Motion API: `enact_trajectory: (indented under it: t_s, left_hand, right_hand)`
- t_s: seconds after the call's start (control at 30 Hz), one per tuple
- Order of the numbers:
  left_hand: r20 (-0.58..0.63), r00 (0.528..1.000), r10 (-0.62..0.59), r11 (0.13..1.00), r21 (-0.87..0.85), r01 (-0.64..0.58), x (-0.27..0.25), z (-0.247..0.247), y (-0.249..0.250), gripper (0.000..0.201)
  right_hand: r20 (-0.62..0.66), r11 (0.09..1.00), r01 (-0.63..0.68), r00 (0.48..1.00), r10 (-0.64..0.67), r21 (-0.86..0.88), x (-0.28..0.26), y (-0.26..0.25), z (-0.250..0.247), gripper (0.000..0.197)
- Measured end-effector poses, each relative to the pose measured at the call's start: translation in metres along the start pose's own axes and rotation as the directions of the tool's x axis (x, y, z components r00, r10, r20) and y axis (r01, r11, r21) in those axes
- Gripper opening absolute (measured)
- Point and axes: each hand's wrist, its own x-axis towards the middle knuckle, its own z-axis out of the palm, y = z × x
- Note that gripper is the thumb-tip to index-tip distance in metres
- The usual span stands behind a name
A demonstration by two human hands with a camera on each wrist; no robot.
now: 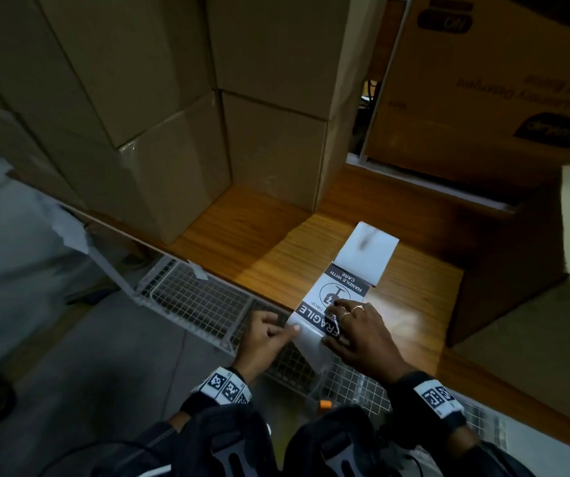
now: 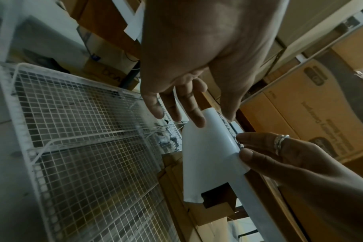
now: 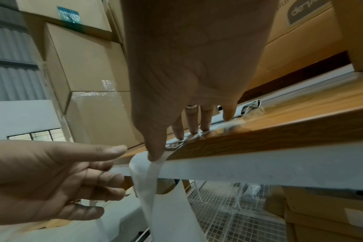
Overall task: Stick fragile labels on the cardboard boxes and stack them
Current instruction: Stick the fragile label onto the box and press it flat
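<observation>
Where hands (image 1: 314, 328) peel, label (image 1: 331, 301) reads "FRAGILE"

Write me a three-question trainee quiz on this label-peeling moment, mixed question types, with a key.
1. True or false: the fragile label already sits on a cardboard box.
2. Which hand wears rings? A) left hand B) right hand
3. Fill in: the backing strip hangs off the edge of the wooden ____, above the wire basket.

Key: 1 false, the label lies on the strip at the shelf edge, one corner lifted by the right hand. 2 B. 3 shelf.
</observation>
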Motion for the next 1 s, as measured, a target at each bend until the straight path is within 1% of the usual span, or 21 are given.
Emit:
enact_trajectory:
  t_s: [0.07,0.13,0.17,0.23,0.27,0.33,0.47,0.53,0.6,0.67,0.77,0.83,1.0]
  left_hand:
    - [0.025,0.999,-0.028,1.000,-0.012,0.029,0.000,0.002,-0.001,0.059]
    - [0.090,0.995,-0.045,0.999,0.007,0.044,0.003,0.005,-0.002,0.061]
    - [0.122,0.992,-0.037,0.999,0.021,0.035,0.003,0.006,-0.001,0.054]
    - [0.128,0.992,0.005,0.999,0.041,-0.010,0.003,0.009,0.000,0.034]
    - [0.117,0.993,0.022,0.999,0.045,-0.028,0.003,0.009,0.002,0.030]
    - [0.119,0.992,0.037,0.998,0.046,-0.042,0.004,0.009,0.005,0.027]
    - [0.179,0.983,0.040,0.997,0.054,-0.051,0.007,0.010,0.015,0.014]
    - [0.187,0.980,0.064,0.996,0.049,-0.074,0.006,0.012,0.021,0.012]
    - [0.191,0.978,0.088,0.994,0.044,-0.099,0.005,0.014,0.024,0.015]
    - [0.198,0.972,0.127,0.990,0.031,-0.136,0.004,0.013,0.025,0.018]
    - [0.187,0.970,0.156,0.988,-0.040,-0.151,0.004,0.010,0.029,0.020]
    - [0.186,0.967,0.173,0.984,-0.081,-0.161,0.004,0.009,0.032,0.017]
    - [0.201,0.946,0.254,0.966,-0.101,-0.238,0.008,0.007,0.037,0.011]
  right_hand:
    - [-0.019,1.000,0.011,1.000,-0.010,0.016,-0.004,0.000,-0.002,0.061]
    - [-0.022,0.999,0.023,1.000,-0.023,0.025,-0.007,0.000,-0.005,0.058]
    - [-0.018,0.999,0.025,1.000,-0.024,0.029,-0.009,-0.001,-0.006,0.057]
    - [-0.003,0.999,0.007,1.000,-0.007,0.044,-0.010,-0.002,-0.007,0.056]
    - [0.003,0.999,-0.003,1.000,0.003,0.051,-0.010,-0.002,-0.008,0.056]
    - [0.000,0.998,-0.013,1.000,0.013,0.062,-0.010,-0.004,-0.010,0.054]
    - [-0.015,0.991,-0.004,1.000,0.006,0.137,-0.003,-0.010,-0.020,0.046]
    - [-0.044,0.981,0.012,0.999,-0.004,0.192,0.001,-0.014,-0.024,0.035]
    - [-0.069,0.967,0.015,0.998,0.002,0.256,0.005,-0.019,-0.028,0.029]
    - [-0.092,0.957,0.016,0.996,0.012,0.290,0.010,-0.021,-0.032,0.026]
    - [-0.121,0.948,0.044,0.993,-0.005,0.317,0.016,-0.019,-0.033,0.020]
    - [-0.124,0.940,0.052,0.992,-0.011,0.336,0.020,-0.017,-0.032,0.018]
    - [-0.149,0.924,0.061,0.989,-0.005,0.376,0.024,-0.023,-0.040,0.014]
